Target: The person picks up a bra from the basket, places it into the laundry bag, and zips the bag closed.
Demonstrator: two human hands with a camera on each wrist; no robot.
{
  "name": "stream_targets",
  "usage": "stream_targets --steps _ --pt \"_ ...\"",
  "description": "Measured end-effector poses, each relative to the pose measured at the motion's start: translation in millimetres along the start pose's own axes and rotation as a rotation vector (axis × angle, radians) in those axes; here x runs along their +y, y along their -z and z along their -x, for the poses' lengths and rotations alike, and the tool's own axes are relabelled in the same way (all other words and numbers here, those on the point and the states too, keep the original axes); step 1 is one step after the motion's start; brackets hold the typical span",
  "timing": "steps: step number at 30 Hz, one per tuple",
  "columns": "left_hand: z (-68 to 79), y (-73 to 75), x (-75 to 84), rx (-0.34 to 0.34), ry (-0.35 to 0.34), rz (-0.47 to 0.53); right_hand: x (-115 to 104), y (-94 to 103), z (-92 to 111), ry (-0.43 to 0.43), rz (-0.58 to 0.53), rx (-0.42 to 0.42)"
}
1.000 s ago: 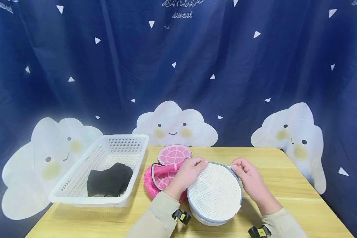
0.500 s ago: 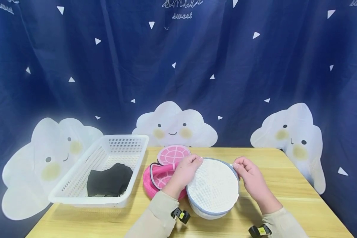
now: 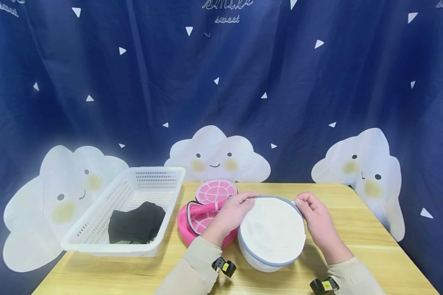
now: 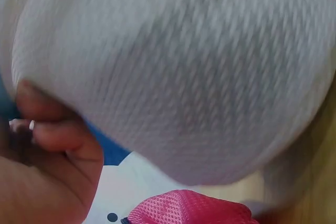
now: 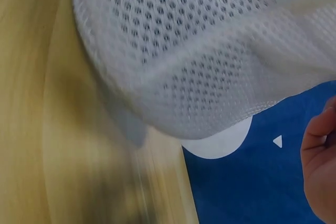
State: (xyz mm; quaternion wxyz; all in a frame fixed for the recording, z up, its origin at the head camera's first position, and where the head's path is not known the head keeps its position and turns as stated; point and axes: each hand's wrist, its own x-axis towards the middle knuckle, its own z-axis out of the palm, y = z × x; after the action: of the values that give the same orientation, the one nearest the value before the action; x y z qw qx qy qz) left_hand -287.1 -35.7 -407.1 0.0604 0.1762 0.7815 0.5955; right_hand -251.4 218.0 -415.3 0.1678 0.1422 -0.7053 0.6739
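A round white mesh laundry bag (image 3: 272, 231) with a blue-grey trimmed rim is held tilted over the table, its flat mesh lid facing up. My left hand (image 3: 236, 212) pinches the rim at its upper left, thumb on top. At the upper right of the rim, my right hand (image 3: 317, 219) pinches the small pale zipper pull between thumb and forefinger. In the left wrist view the bag's white side (image 4: 199, 87) fills most of the picture, beside my curled fingers. The right wrist view shows the mesh wall (image 5: 178, 51) near the table, with part of my hand at the right edge.
Behind my left forearm lies a pink mesh bag (image 3: 184, 223) with a dark-edged opening and a round pink lid (image 3: 216, 191). A white plastic basket (image 3: 177, 192) on the left holds a black cloth item (image 3: 136, 223). The wooden table (image 3: 369, 262) ends at a blue curtain (image 3: 221, 82).
The laundry bag shifts slightly left, then back to the right, where it is now. My right hand moves rightward along with its rim. The basket and pink bag stay put.
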Motion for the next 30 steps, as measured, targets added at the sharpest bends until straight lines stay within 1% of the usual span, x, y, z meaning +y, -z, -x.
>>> stream_targets --steps 4,6,8,10,14,19,23,25,30 --pt "3.4 -0.5 1.3 -0.114 -0.016 0.010 0 3.3 0 -0.072 -0.071 0.016" --pt "4.7 -0.7 1.5 -0.151 -0.025 0.020 1 4.8 1 -0.095 -0.108 0.015" --pt "5.3 -0.7 1.2 -0.164 -0.033 0.014 2 5.6 1 -0.103 -0.127 0.004" --pt "5.7 -0.7 1.6 -0.153 -0.048 -0.017 3 5.7 1 -0.102 -0.131 -0.019" --pt "7.4 -2.5 3.6 -0.137 -0.061 -0.057 4 3.5 1 -0.091 -0.080 -0.078" --pt "8.0 -7.8 2.5 -0.156 -0.062 -0.081 6 0.2 3 -0.100 0.012 -0.127" --pt "7.5 -11.2 1.7 -0.169 -0.057 -0.088 7 -2.2 5 -0.098 0.033 -0.172" --pt "7.7 -11.9 2.6 -0.191 -0.056 -0.085 8 -3.7 5 -0.083 0.051 -0.201" --pt "8.3 -13.5 6.1 -0.285 -0.069 -0.078 8 -8.1 6 -0.022 0.083 -0.264"
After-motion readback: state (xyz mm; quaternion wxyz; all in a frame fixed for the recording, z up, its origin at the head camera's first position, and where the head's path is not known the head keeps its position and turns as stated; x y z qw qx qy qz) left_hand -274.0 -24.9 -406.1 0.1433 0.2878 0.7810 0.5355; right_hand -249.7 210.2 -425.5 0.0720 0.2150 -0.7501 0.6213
